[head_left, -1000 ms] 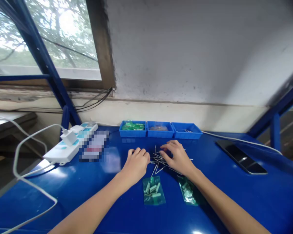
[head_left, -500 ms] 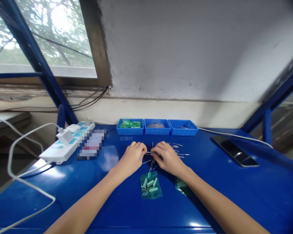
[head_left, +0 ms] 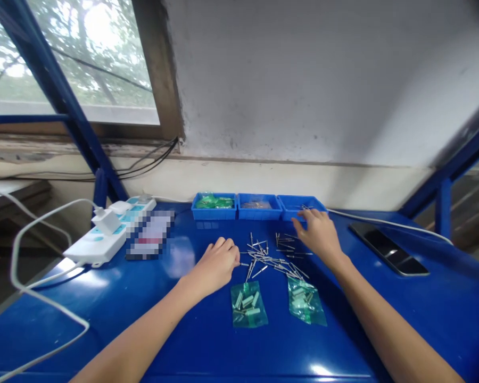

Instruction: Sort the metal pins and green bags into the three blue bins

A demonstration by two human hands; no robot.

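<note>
My left hand (head_left: 220, 261) is curled closed at the left side of a loose pile of thin metal blind rivets (head_left: 269, 259). Rivet ends stick out by its fingertips; how many it holds is hidden. My right hand (head_left: 318, 232) reaches to the front rim of the right blue bin (head_left: 295, 213), thumb and fingers apart, and I see nothing held. A few rivets lie inside that bin. Below the pile are two green plastic bags, the left bag (head_left: 248, 311) and the right bag (head_left: 306, 306), both with pale cylindrical pieces inside.
The left blue bin (head_left: 214, 214) holds green bags and the middle blue bin (head_left: 259, 214) holds small metal parts. A phone (head_left: 387, 249) lies at right. At left are a white power strip (head_left: 115, 234) with cables and a pixelated flat object (head_left: 151, 234).
My right hand has moved from the rivet pile, up and right to the right bin, uncovering the pile and right bag. My left hand has stayed nearly in place.
</note>
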